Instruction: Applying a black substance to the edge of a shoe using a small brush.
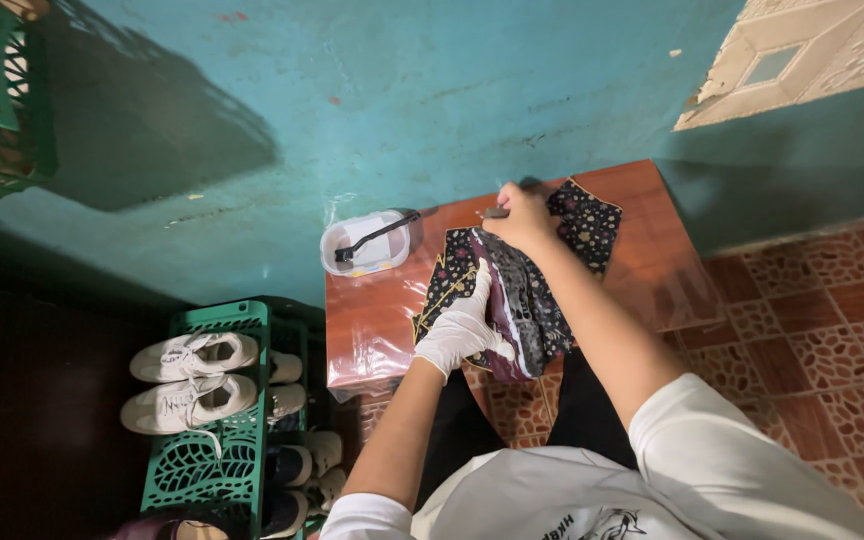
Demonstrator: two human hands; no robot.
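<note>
Two hands work on a dark shoe laid sole-up on a small reddish-brown wooden counter.

The left hand [462, 325], in a white glove, is wrapped round the near end of the dark purple-and-grey shoe [520, 300], gripping it firmly. The bare right hand [519, 215] is curled shut at the shoe's far end, closed on something small and dark that I cannot make out. Under both hands lies a black cloth with small pale dots and a yellow edge [587, 225], spread over the counter [377, 315]. Just left of the hands sits a white plastic tub [364, 245] with a black-handled brush [382, 235] resting across it. Further left, below the counter, a green plastic shoe rack [217, 465] carries a pair of white sneakers [192, 380].
</note>
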